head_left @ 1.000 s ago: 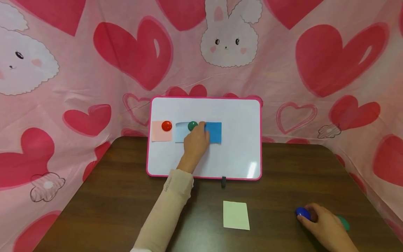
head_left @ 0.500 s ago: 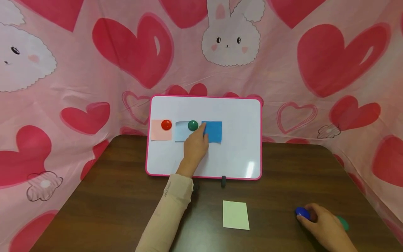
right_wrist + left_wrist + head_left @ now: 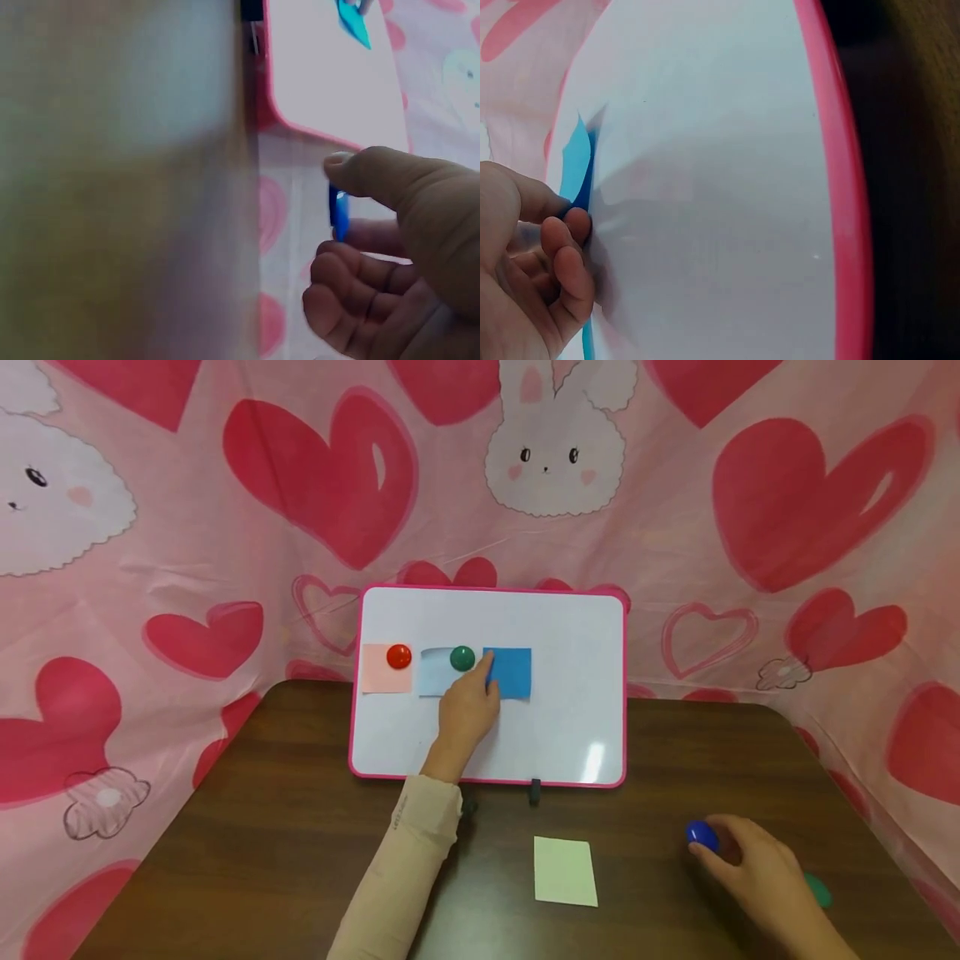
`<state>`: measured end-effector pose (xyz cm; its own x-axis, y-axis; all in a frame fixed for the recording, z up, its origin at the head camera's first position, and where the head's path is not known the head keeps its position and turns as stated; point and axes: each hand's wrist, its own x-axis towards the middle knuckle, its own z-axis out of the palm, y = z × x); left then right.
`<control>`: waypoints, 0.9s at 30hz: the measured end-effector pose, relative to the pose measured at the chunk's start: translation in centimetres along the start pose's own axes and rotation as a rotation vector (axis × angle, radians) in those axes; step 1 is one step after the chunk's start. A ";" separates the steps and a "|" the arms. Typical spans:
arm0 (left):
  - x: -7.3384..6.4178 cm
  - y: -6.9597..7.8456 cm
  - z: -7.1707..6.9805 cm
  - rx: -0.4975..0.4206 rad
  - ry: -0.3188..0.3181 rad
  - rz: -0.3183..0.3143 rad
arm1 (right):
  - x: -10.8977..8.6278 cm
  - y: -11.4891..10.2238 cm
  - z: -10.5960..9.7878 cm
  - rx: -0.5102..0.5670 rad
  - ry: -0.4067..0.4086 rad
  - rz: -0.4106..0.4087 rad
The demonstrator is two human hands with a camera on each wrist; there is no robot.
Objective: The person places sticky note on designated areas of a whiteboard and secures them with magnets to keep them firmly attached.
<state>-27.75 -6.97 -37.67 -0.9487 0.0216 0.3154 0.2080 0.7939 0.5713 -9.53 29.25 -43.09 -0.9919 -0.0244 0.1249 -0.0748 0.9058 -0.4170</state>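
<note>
On the whiteboard [image 3: 573,710], my left hand [image 3: 468,706] presses a straight index finger on the upper left of a blue sticky note [image 3: 513,672]. In the left wrist view its other fingers [image 3: 574,274] are curled, and the note's upper part [image 3: 576,157] stands away from the board. My right hand [image 3: 765,868] pinches a round blue magnet [image 3: 702,836] between thumb and fingers, above the table at the right. The right wrist view shows the magnet [image 3: 340,214] edge-on. Left of the blue note, a green magnet [image 3: 462,658] sits on a pale blue note [image 3: 435,678].
A red magnet [image 3: 399,656] sits on a pink note [image 3: 382,681] at the board's left. A pale green note [image 3: 566,872] lies on the brown table [image 3: 300,852]. Another green magnet [image 3: 817,890] is partly hidden behind my right forearm. A black clip [image 3: 535,791] stands at the board's lower edge.
My right hand has lifted the blue magnet and shifted slightly forward and left. The left hand stays on the blue note; the view has shifted a little.
</note>
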 end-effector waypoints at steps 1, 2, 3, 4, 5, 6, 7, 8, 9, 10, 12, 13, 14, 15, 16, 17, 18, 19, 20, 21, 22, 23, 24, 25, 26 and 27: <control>0.0 0.0 0.0 0.004 -0.001 0.004 | 0.3 -0.5 -0.1 0.004 0.046 -0.032; -0.1 0.0 0.0 0.012 -0.005 0.005 | 0.6 -0.9 -0.2 0.007 0.098 -0.069; -0.1 0.0 -0.1 0.016 -0.007 0.007 | 1.1 -1.4 -0.2 0.009 0.150 -0.108; -0.2 0.0 -0.1 0.022 -0.007 0.011 | 1.5 -1.9 -0.3 0.014 0.196 -0.141; -0.2 0.0 -0.1 0.026 -0.004 0.016 | 2.0 -2.3 -0.4 0.024 0.235 -0.172; -0.3 0.0 -0.1 0.027 -0.004 0.019 | 2.5 -2.8 -0.5 0.032 0.276 -0.202; -0.3 0.0 -0.1 0.027 -0.003 0.023 | 3.0 -3.3 -0.7 0.043 0.306 -0.225; -0.3 0.0 -0.1 0.028 -0.002 0.025 | 3.5 -3.8 -0.8 0.056 0.329 -0.246; -0.4 0.0 -0.1 0.025 0.000 0.026 | 4.0 -4.3 -0.9 0.066 0.345 -0.260; -0.4 0.0 -0.1 0.023 0.002 0.027 | 4.4 -4.8 -1.1 0.081 0.353 -0.268; -0.3 0.0 0.0 0.021 0.006 0.029 | 5.3 -5.8 -1.4 0.103 0.353 -0.272; -0.3 0.0 0.0 0.022 0.007 0.030 | 5.7 -6.3 -1.6 0.114 0.341 -0.266; -0.3 0.0 0.1 0.025 0.010 0.033 | 6.1 -6.8 -1.7 0.119 0.336 -0.263; -0.2 0.0 0.1 0.028 0.011 0.035 | 6.4 -7.2 -1.7 0.120 0.331 -0.259; -0.2 0.0 0.1 0.032 0.014 0.038 | 6.8 -7.6 -1.8 0.123 0.326 -0.254; -0.1 0.1 0.2 0.037 0.017 0.042 | 7.1 -8.0 -1.8 0.124 0.328 -0.257; -0.1 0.1 0.2 0.039 0.018 0.045 | 7.4 -8.4 -1.7 0.124 0.338 -0.265; -0.1 0.1 0.1 0.038 0.020 0.048 | 7.7 -8.7 -1.7 0.128 0.342 -0.269; -0.1 0.2 0.1 0.036 0.021 0.048 | 8.0 -9.1 -1.6 0.127 0.355 -0.283; -0.1 0.2 0.1 0.032 0.020 0.048 | 8.3 -9.3 -1.5 0.130 0.364 -0.297; -0.2 0.2 0.1 0.028 0.017 0.047 | 8.6 -9.6 -1.4 0.134 0.371 -0.308; -0.3 0.2 0.0 0.026 0.016 0.046 | 8.9 -9.8 -1.3 0.139 0.377 -0.319; -0.3 0.2 0.0 0.024 0.013 0.044 | 9.1 -10.1 -1.1 0.145 0.376 -0.326; -0.4 0.2 -0.1 0.025 0.013 0.043 | 9.4 -10.3 -1.0 0.149 0.378 -0.334; -0.5 0.2 -0.1 0.026 0.013 0.042 | 9.6 -10.5 -0.9 0.155 0.380 -0.342; -0.6 0.1 -0.1 0.027 0.014 0.040 | 9.8 -10.7 -0.8 0.160 0.385 -0.349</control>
<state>-27.15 -6.97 -37.67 -0.9364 0.0455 0.3478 0.2389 0.8088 0.5373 -18.41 19.59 -36.70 -0.7981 -0.1289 0.5886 -0.4378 0.7952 -0.4194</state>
